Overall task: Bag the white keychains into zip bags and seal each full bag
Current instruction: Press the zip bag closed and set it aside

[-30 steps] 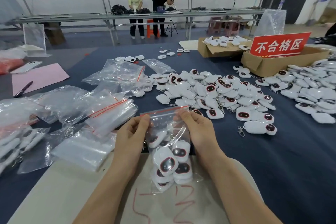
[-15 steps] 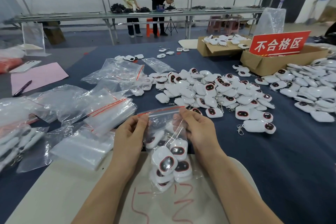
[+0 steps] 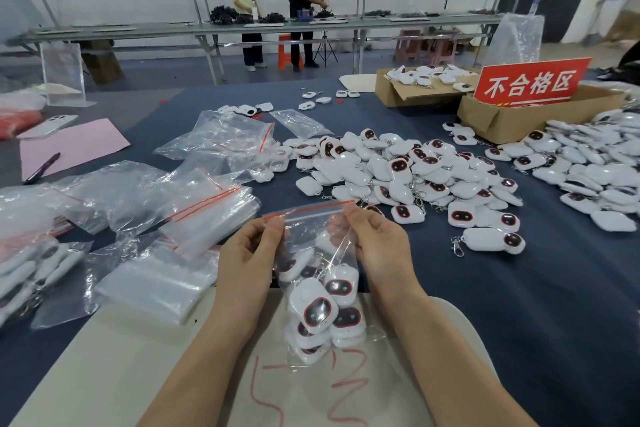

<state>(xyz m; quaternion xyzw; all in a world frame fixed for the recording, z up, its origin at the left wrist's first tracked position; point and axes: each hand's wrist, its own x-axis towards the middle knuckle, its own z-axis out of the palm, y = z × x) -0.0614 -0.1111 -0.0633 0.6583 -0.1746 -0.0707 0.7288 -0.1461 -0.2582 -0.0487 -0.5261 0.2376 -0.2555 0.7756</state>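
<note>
A clear zip bag (image 3: 313,236) with a red seal strip hangs upright between my hands, above a white sheet. It holds several white keychains (image 3: 323,308) with dark red-rimmed faces. My left hand (image 3: 247,263) pinches the bag's top left corner. My right hand (image 3: 377,243) pinches the top right side, just under the strip. A big pile of loose keychains (image 3: 398,173) lies on the blue table beyond the bag. More keychains (image 3: 595,170) are heaped at the right.
Empty zip bags (image 3: 204,215) lie stacked and scattered to the left, with filled bags (image 3: 31,270) at the far left edge. Two cardboard boxes (image 3: 498,118) and a red sign (image 3: 530,83) stand at the back right. A pen (image 3: 41,168) rests on pink paper. Two people work at a far bench.
The bag has been lifted slightly and its top stretched flatter between my hands. The keychains have settled lower in the bag.
</note>
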